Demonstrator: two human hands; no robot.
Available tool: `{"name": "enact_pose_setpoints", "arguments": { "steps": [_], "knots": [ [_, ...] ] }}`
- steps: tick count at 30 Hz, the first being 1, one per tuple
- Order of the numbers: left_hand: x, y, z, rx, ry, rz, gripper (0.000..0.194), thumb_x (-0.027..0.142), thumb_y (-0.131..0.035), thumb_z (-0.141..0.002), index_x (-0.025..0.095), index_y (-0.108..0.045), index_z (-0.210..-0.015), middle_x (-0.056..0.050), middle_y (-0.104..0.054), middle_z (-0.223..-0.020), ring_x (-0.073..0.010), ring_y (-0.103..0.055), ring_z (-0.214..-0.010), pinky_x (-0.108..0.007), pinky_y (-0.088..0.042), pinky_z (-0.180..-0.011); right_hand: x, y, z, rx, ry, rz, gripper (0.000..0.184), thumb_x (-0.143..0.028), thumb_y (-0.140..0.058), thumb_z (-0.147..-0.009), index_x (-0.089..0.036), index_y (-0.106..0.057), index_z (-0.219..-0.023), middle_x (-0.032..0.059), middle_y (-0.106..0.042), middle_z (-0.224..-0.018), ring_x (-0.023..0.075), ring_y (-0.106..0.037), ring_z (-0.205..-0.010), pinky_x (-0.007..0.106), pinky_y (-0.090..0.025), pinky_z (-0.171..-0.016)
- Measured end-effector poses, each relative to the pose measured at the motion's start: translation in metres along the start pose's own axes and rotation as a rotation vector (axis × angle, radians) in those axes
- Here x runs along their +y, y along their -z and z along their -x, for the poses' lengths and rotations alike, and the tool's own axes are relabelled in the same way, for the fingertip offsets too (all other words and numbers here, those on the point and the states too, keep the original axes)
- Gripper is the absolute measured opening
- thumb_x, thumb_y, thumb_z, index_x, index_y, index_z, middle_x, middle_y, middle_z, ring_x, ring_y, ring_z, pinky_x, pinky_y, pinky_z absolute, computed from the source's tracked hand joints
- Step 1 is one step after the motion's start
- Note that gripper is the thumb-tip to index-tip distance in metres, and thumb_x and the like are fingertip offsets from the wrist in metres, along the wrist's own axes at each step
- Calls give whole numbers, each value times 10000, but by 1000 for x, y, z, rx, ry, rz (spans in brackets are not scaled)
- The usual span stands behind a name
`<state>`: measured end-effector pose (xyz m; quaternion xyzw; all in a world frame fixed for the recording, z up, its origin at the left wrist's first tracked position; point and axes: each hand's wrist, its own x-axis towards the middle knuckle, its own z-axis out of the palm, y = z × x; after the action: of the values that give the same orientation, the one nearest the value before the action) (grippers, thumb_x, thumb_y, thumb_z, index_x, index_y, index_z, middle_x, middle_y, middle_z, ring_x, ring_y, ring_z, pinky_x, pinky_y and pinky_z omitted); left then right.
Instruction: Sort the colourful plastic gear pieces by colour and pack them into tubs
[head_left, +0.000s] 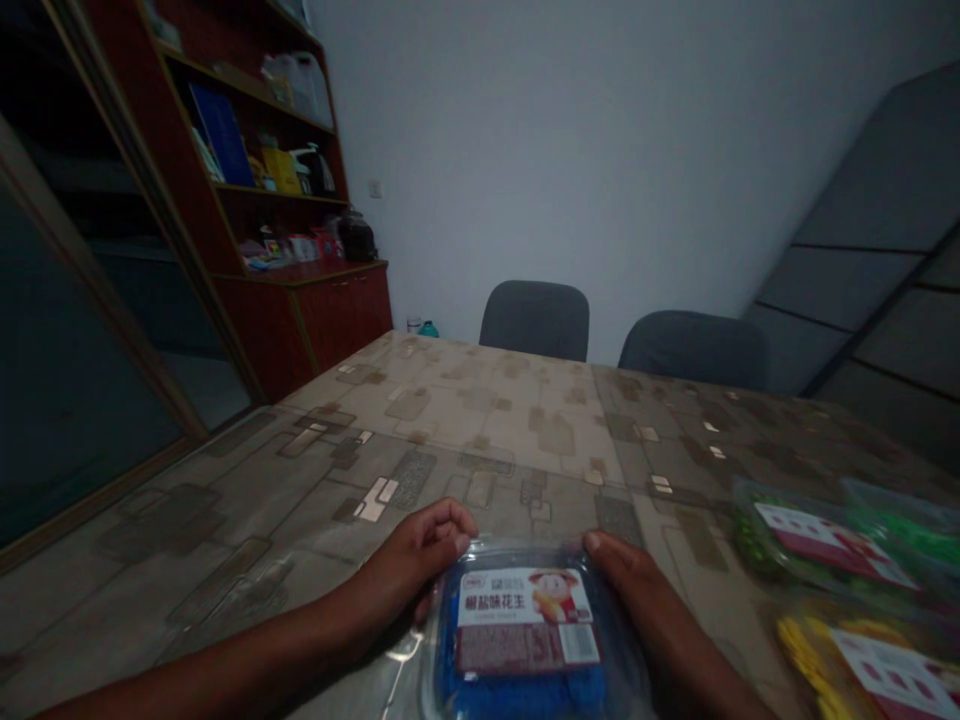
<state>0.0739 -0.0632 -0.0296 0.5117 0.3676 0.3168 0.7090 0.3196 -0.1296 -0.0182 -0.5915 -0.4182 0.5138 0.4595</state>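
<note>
A clear plastic box [525,640] with blue contents and a red-and-white label lies on the patterned table [465,420] at the near edge. My left hand [412,565] curls round the box's left far corner, fingers closed on its rim. My right hand [637,585] lies along the box's right side, thumb on the far rim, gripping it.
At the right lie a similar box with green contents [817,545] and one with yellow contents [877,660]. Two grey chairs [534,318] [694,350] stand behind the far table edge. A red-brown shelf cabinet [300,250] fills the left corner, beside a dark glass door.
</note>
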Motion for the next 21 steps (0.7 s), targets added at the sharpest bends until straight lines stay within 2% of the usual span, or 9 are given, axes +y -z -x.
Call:
{"name": "enact_pose_setpoints", "arguments": {
  "steps": [2,4,8,11,15,17,19,20,21],
  "knots": [
    [-1,0,0,26,-21,-42,453,585,-741,-781,189,-540,-872,85,-497,-583,-44,-348,-391,-141,-250,-340,-7,1,1,-41,-20,22,453,-644,-554,-811,-198,-604,-743,20,-631,-691,204,-586,-654,301,-455,-611],
    [-1,-1,1,47,-43,-88,439,585,-719,-799,186,-549,-863,70,-515,-605,-58,-395,-432,-147,-264,-366,-11,1,-3,-21,13,108,479,-664,-531,-802,-199,-616,-728,31,-641,-712,211,-579,-674,305,-445,-617],
    [1,-3,4,62,-65,-131,445,600,-697,-812,178,-565,-863,51,-534,-632,-70,-423,-476,-149,-258,-386,-7,-3,-19,52,74,205,520,-714,-604,-703,-228,-477,-567,-35,-455,-571,159,-444,-587,278,-341,-562],
    [1,-4,5,61,-43,-108,480,633,-704,-789,181,-559,-862,56,-526,-623,-62,-389,-451,-147,-242,-377,-3,-6,-27,29,30,188,597,-784,-645,-586,-246,-394,-520,-69,-355,-523,121,-353,-519,267,-283,-521],
    [-3,-2,4,28,6,-13,444,601,-700,-811,193,-547,-893,68,-503,-608,-64,-376,-440,-155,-257,-393,-2,-6,-29,14,-29,144,638,-840,-621,-564,-239,-412,-523,-61,-402,-493,111,-373,-479,259,-292,-502],
    [-2,0,3,26,5,-30,383,568,-641,-864,202,-551,-929,58,-516,-618,-90,-430,-461,-174,-317,-419,-2,-6,-29,9,-45,128,651,-849,-634,-543,-223,-458,-519,-48,-443,-473,113,-398,-460,257,-304,-493],
    [3,2,4,47,-90,-195,305,500,-572,-916,202,-591,-977,6,-598,-721,-149,-570,-594,-235,-459,-532,-4,-6,-29,-3,-52,116,663,-847,-653,-526,-198,-518,-528,-31,-488,-460,120,-429,-447,257,-322,-487],
    [9,2,6,59,-177,-338,276,451,-542,-936,201,-622,-1021,-36,-648,-836,-193,-636,-745,-295,-524,-663,-5,-6,-29,-8,-49,111,663,-839,-663,-530,-186,-545,-539,-21,-513,-463,126,-448,-449,258,-333,-487],
    [15,1,8,70,-278,-505,269,400,-510,-955,205,-648,-1079,-76,-672,-991,-238,-651,-935,-366,-533,-825,-5,-6,-29,-13,-44,107,658,-827,-671,-543,-177,-566,-551,-12,-533,-469,132,-465,-454,259,-342,-487]
  ]
}}
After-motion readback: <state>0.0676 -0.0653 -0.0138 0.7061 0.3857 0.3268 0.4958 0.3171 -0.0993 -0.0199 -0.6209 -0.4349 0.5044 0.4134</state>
